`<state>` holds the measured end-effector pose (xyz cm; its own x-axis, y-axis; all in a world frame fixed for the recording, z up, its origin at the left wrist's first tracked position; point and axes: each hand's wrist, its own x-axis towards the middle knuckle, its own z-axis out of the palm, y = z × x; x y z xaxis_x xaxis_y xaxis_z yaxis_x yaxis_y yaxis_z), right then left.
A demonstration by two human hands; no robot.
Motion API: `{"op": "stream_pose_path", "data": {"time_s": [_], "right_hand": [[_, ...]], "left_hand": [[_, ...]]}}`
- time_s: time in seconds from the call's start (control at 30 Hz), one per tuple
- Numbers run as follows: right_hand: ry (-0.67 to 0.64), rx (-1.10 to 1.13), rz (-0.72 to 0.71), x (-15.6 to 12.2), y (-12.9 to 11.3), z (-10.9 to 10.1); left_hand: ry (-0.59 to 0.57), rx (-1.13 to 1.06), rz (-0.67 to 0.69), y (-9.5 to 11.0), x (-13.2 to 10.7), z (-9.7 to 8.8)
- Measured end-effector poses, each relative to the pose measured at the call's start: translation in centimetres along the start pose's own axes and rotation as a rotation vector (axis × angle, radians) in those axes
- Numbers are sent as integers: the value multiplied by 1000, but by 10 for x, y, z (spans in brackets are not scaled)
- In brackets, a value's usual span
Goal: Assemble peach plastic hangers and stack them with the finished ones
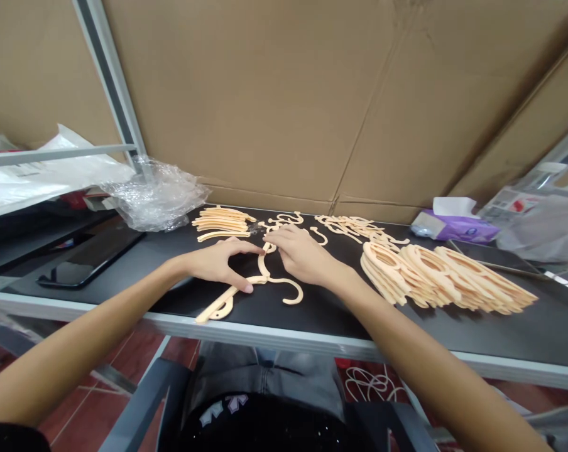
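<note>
A beige plastic hanger piece [227,302] with a hook [291,290] lies on the black table [312,314] near its front edge. My left hand [220,262] arches over it, thumb tip pressing on its middle and forefinger reaching to the small part at its top. My right hand [299,252] is curled, its fingers pinching a small beige part [266,248] just above the hanger. The two hands' fingertips nearly meet there.
Behind the hands lie curved beige strips [222,223], loose hooks [288,220] and more parts [354,227]. A long row of stacked hanger frames [444,275] fills the right. A phone [88,260], crumpled plastic wrap [154,196] and a tissue pack [456,225] stand around. Cardboard walls the back.
</note>
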<state>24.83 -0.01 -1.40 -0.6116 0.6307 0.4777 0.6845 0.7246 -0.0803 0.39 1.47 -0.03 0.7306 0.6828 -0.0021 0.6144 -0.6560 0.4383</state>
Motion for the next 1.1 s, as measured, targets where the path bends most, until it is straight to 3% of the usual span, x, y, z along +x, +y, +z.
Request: {"op": "stream_pose_path", "data": {"time_s": [0.2, 0.37, 0.63, 0.93, 1.1], "right_hand": [[-141, -11, 6, -2, -2, 6], [-127, -12, 109, -4, -1, -1], [-154, -29, 195, -9, 2, -12], [-252, 249, 264, -9, -11, -21], [-255, 277, 284, -9, -13, -22]], "left_hand": [[20, -46, 4, -2, -1, -10], [41, -110, -106, -8, -5, -15], [158, -105, -167, -13, -4, -14], [197, -67, -193, -7, -3, -11], [202, -79, -180, -7, -6, -14]]}}
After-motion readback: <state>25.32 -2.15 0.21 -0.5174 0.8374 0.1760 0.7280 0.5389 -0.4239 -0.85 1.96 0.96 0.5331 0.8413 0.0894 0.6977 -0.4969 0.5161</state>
